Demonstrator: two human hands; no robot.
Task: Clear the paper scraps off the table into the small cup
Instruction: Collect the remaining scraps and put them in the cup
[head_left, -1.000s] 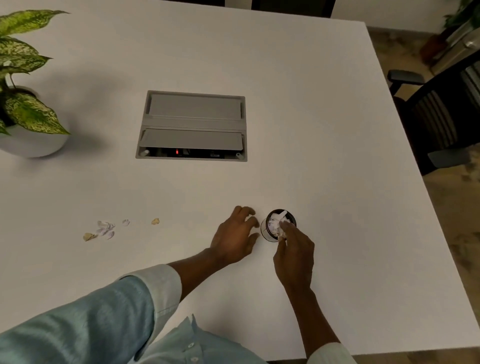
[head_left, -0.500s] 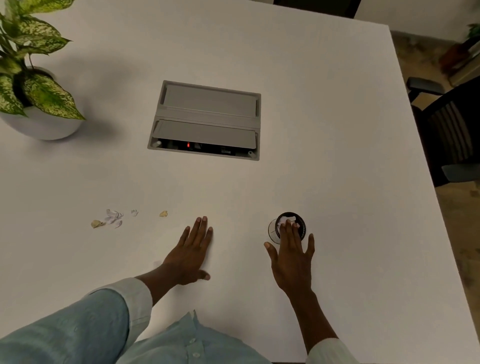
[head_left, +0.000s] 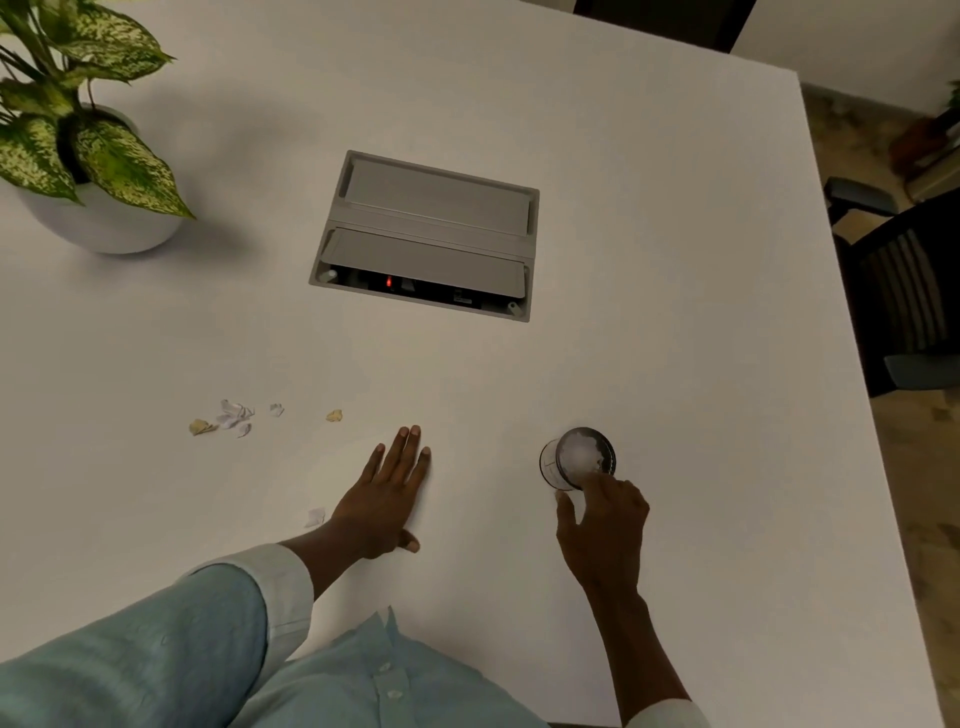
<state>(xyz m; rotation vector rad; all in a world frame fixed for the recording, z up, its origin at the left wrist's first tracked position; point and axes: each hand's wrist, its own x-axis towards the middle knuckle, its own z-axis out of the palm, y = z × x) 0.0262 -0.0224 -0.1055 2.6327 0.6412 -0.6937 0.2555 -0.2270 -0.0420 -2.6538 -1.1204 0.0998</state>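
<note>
A small clear cup (head_left: 569, 457) with white paper inside stands on the white table (head_left: 675, 312). My right hand (head_left: 602, 525) is just below it, fingertips touching its near rim and side. My left hand (head_left: 387, 499) lies flat on the table, fingers spread, holding nothing. A cluster of white and tan paper scraps (head_left: 228, 418) lies to the left, with one small white scrap (head_left: 277, 409) and one tan scrap (head_left: 334, 415) nearer my left hand. Another white scrap (head_left: 315, 517) lies beside my left wrist.
A grey cable box (head_left: 431, 234) with its lid partly open is set into the table's middle. A potted plant (head_left: 88, 156) in a white pot stands at the far left. A dark chair (head_left: 904, 291) is past the table's right edge.
My left hand left the cup and moved left, now flat on the table. My right hand drew back from over the cup's mouth to its near side. The camera view shifted.
</note>
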